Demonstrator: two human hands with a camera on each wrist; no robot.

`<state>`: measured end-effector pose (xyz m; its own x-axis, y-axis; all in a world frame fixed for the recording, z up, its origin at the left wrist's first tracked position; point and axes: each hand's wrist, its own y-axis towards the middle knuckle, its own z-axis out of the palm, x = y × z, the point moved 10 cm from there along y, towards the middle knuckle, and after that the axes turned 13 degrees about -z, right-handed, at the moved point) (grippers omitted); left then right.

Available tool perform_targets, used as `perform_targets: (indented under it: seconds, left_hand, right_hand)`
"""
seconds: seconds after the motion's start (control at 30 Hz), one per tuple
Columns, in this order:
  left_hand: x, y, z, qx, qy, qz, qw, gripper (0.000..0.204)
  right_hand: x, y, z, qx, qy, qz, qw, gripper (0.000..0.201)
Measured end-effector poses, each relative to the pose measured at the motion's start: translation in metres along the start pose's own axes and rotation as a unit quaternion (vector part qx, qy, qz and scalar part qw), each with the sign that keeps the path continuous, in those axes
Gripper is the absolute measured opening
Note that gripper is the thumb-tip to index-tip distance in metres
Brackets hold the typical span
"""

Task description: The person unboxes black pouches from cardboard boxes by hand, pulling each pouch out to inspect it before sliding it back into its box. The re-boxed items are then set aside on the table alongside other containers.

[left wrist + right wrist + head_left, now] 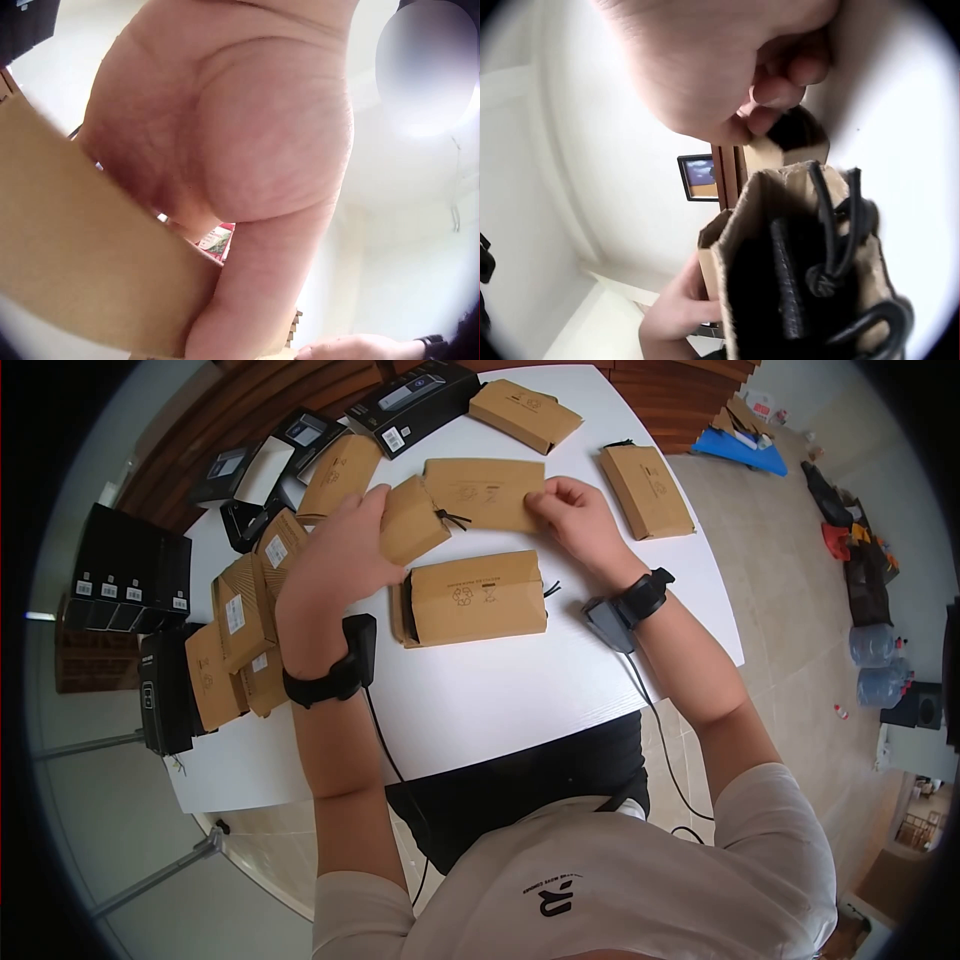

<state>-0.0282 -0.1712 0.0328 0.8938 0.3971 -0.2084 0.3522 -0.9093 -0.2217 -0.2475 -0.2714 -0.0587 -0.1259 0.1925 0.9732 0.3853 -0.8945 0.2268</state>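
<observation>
My left hand (pixel 335 555) grips a brown cardboard box (pixel 412 525), tilted over the table; its plain side fills the lower left of the left wrist view. Black cord (pixel 455 519) sticks out at that box's right side. Beside it lies another printed cardboard box (pixel 485 492), its right end pinched between the thumb and fingers of my right hand (pixel 580 525). Nearer to me rests a cardboard box (pixel 480 600) with recycling marks. Its open end shows in the right wrist view, with a knotted black cord (pixel 829 255) and something black inside.
Several cardboard boxes (pixel 240 615) are piled at the left of the white table (pixel 480 710). Black boxes (pixel 415 405) stand at the back and left. Two more cardboard boxes lie at the back (pixel 525 415) and right (pixel 648 490). Cables hang from both wrist cameras.
</observation>
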Motion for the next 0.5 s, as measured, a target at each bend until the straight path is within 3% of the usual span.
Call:
perform_targets:
  seconds: [0.13, 0.23, 0.33, 0.5]
  left_hand:
    - [0.008, 0.007, 0.013, 0.027, 0.040, -0.029, 0.998, 0.088]
    - [0.008, 0.010, 0.021, 0.031, 0.066, -0.035, 0.997, 0.088]
    - [0.007, 0.017, 0.019, -0.040, 0.068, -0.015, 0.997, 0.087]
    - [-0.029, -0.008, -0.026, -0.188, -0.039, 0.126, 0.973, 0.096]
  right_hand:
    - [-0.005, 0.006, -0.024, -0.094, 0.097, 0.027, 0.990, 0.012]
    - [0.006, 0.006, -0.025, -0.111, 0.109, -0.011, 0.988, 0.013]
    - [0.012, 0.005, -0.024, -0.110, 0.143, -0.032, 0.983, 0.013]
    - [0.012, 0.005, -0.017, -0.068, 0.203, -0.029, 0.976, 0.011]
